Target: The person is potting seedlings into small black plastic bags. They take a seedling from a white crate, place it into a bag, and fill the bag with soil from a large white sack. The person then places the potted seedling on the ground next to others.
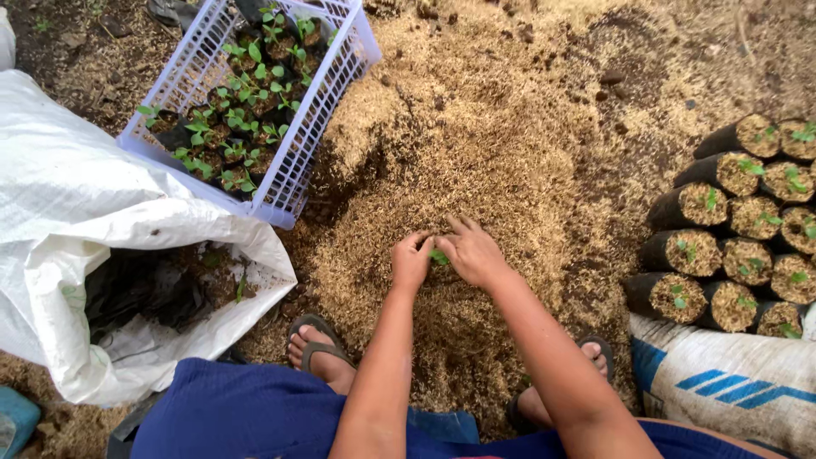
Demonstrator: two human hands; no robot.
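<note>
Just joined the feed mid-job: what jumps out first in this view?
At centre, the left hand and right hand meet around a small green seedling on a wide heap of tan husk mix. Top left, a pale purple crate holds leafy seedlings in dark bags; at the right edge lie stacked black grow bags, each filled and sprouting. An open white sack fills the left side.

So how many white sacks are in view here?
2. One open white sack lies at the left beside the crate, dark bags inside it. The other sack, with blue stripes, lies at the lower right under the filled black seedling bags; it is cut by the frame edge.
</note>
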